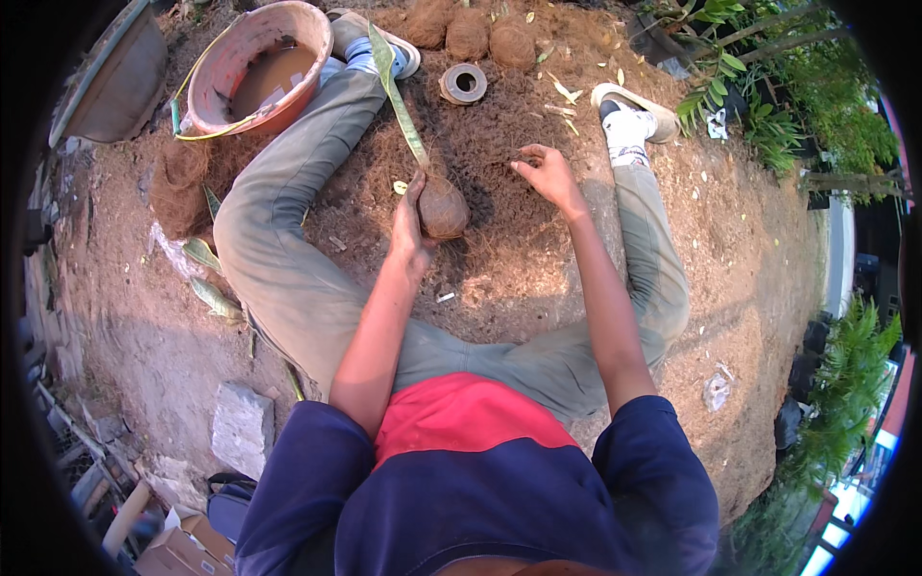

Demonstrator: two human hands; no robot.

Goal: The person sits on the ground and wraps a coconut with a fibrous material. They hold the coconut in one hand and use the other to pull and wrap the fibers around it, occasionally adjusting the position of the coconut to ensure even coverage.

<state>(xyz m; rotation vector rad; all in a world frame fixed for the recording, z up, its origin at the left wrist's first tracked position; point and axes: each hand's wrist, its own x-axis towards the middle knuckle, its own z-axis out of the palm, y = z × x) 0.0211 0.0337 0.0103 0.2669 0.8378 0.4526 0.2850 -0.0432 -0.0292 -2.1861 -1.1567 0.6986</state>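
My left hand point(410, 223) grips the near left side of a round brown ball wrapped in coconut fibre point(444, 209). A long variegated snake plant leaf point(403, 108) rises from the ball and leans away from me. My right hand point(553, 180) hovers to the right of the ball, apart from it, over a heap of dark loose soil point(497, 144). Its thumb and forefinger are bent toward each other; whether a fine strand or some soil is between them cannot be made out. Beyond the soil lies a roll with a hollow core point(463, 84).
Several finished-looking fibre balls point(467, 34) sit at the far edge. A red bucket of muddy water point(202, 93) stands by my left leg, near loose coconut fibre point(176, 187) and cut snake plant leaves point(215, 297). A stone block point(243, 428) lies at left; potted plants point(850, 374) line the right.
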